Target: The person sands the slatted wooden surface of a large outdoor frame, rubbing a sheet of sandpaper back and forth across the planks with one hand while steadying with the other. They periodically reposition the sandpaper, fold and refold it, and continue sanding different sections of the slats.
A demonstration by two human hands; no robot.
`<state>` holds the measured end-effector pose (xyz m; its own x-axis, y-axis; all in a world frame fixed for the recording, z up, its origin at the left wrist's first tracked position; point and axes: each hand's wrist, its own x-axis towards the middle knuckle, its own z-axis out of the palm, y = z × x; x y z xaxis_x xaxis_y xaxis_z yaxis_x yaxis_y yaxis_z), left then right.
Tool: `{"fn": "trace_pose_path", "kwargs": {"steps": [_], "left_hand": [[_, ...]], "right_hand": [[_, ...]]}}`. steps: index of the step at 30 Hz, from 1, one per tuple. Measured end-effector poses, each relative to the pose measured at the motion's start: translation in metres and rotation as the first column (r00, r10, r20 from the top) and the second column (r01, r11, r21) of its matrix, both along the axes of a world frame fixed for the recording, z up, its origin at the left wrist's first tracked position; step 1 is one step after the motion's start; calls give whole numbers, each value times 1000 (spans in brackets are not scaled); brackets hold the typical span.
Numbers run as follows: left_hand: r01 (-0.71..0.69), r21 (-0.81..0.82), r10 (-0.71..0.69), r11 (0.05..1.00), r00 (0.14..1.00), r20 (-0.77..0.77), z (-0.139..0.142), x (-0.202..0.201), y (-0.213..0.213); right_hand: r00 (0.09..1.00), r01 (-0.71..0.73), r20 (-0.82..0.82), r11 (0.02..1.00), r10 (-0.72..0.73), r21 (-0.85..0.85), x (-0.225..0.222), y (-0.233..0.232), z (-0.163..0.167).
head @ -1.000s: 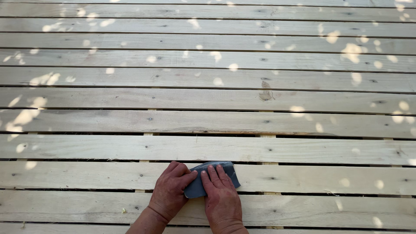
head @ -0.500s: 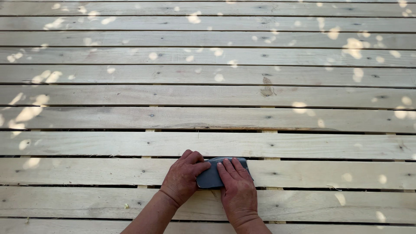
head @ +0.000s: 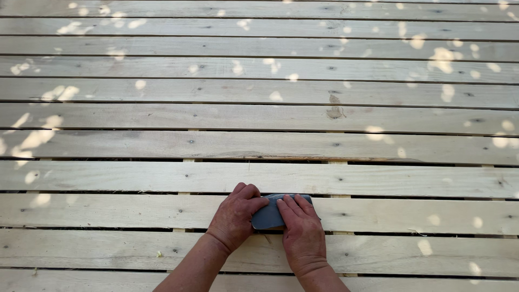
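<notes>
outdoors, left hand and right hand press flat on a grey pad at six o'clock on plank decking; it looks light, pliable, best held from above.

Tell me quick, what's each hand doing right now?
Left hand: curled, pressing the grey sanding block onto the wooden plank.
Right hand: flat on top of the same block.
</notes>
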<state>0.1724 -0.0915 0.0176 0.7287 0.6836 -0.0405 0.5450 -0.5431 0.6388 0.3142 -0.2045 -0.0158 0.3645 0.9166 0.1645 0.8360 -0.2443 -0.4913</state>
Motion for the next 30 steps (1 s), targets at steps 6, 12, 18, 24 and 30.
{"fn": "trace_pose_path", "kwargs": {"steps": [6,12,18,24,30], "left_hand": [[-25,-47,20,999,995,-95,11,22,4],[30,-124,-48,992,988,-147,9,69,-4],[148,-6,-147,989,973,-179,8,34,-2],[45,31,-43,999,998,-50,3,18,-4],[179,56,-170,982,976,-137,-3,54,-10]], "right_hand": [[999,-27,-23,1000,26,-16,24,3,13],[997,72,-20,988,-75,-135,61,-9,18],[986,61,154,998,-63,19,16,-11,0],[1000,-5,12,1000,5,0,9,-10,-5],[994,107,28,994,-106,-29,39,-19,7]]}}
